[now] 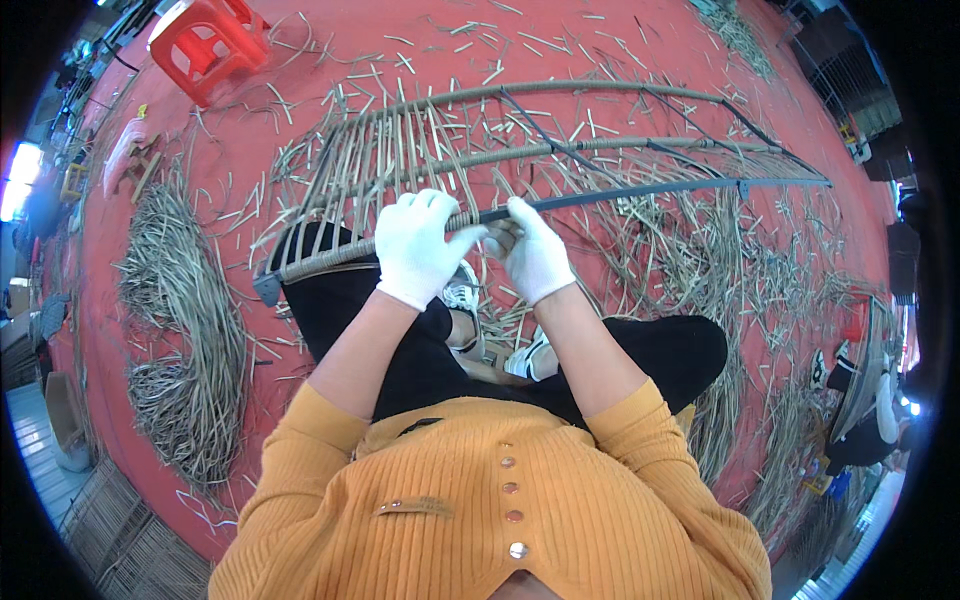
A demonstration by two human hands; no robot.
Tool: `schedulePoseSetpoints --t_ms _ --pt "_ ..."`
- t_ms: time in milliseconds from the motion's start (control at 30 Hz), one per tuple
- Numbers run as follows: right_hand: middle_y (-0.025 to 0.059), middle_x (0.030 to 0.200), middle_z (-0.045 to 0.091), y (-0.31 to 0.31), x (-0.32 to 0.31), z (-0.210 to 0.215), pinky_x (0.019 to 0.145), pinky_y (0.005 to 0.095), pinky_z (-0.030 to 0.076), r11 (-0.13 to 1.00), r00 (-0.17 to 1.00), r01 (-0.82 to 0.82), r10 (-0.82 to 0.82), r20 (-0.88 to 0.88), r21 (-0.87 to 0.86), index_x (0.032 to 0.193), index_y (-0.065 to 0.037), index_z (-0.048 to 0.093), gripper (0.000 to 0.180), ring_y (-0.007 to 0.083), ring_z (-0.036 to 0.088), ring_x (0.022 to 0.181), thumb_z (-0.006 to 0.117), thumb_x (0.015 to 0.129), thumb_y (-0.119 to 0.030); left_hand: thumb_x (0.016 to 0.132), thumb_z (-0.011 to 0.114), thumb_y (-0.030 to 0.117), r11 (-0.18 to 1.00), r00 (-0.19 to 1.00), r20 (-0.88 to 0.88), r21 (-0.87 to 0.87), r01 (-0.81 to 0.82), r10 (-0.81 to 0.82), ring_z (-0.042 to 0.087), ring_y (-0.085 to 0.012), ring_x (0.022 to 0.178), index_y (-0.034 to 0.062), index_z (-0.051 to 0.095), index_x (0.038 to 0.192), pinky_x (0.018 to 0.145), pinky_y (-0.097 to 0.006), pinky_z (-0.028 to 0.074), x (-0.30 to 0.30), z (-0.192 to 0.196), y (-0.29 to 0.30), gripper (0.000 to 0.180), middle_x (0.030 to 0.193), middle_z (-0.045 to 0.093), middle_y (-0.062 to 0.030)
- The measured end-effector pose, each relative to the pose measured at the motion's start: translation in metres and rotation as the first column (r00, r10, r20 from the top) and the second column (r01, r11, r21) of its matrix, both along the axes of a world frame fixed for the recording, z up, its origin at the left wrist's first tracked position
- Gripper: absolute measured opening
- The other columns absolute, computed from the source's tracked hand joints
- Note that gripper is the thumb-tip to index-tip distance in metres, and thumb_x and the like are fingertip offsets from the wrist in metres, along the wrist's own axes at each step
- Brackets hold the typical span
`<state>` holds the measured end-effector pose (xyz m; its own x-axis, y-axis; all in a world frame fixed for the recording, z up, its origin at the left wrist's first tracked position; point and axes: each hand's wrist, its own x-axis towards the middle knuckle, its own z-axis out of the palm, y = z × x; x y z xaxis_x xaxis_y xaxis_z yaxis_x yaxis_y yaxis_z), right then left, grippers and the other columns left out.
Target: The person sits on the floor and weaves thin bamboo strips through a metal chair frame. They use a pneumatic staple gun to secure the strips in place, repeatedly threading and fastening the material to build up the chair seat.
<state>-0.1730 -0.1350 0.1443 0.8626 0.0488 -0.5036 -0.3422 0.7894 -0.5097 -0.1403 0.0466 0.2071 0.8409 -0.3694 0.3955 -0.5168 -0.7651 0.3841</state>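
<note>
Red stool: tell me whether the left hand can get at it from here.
Probably not: the red stool stands beyond the partly woven frame, whose near edge the left hand grips.

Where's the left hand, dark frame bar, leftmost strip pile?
Left hand [415, 250]: head view, back of the hand.
Dark frame bar [640, 190]: head view, its bare, unwrapped stretch.
Leftmost strip pile [215, 330]: head view, middle strips.

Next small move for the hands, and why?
Probably add one turn of wrapping rightward along the frame's near bar: tan wrapping covers it left of the left hand, it's bare and dark right of the right hand, and both hands are at that changeover.
</note>
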Motion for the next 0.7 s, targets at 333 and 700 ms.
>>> schedulePoseSetpoints --t_ms 333,700 --pt "0.0197 0.104 0.067 0.030 -0.016 0.016 0.095 0.0417 0.048 0.095 0.856 0.013 0.513 0.060 -0.995 0.105 -0.005 0.071 0.025 0.0328 0.065 0.104 0.053 0.100 -0.022 0.079 0.078 0.027 0.996 0.997 0.002 -0.047 0.074 -0.074 0.065 -0.0249 0.081 0.0128 0.066 0.092 0.076 -0.042 0.044 0.002 -0.023 0.012 0.023 0.083 0.066 -0.0035" --pt "0.0132 0.087 0.069 0.013 0.067 0.075 0.078 0.0445 0.053 -0.426 0.824 0.157 0.554 -0.120 -0.891 0.092 -0.007 0.070 0.025 0.0300 0.068 0.088 0.057 0.096 -0.027 0.084 0.074 0.034 0.990 0.995 0.078 0.130 0.050 -0.061 0.065 -0.0200 0.081 0.0224 0.073 0.099 0.099 -0.045 0.036 -0.006 -0.020 0.000 0.019 0.082 0.066 0.0002"
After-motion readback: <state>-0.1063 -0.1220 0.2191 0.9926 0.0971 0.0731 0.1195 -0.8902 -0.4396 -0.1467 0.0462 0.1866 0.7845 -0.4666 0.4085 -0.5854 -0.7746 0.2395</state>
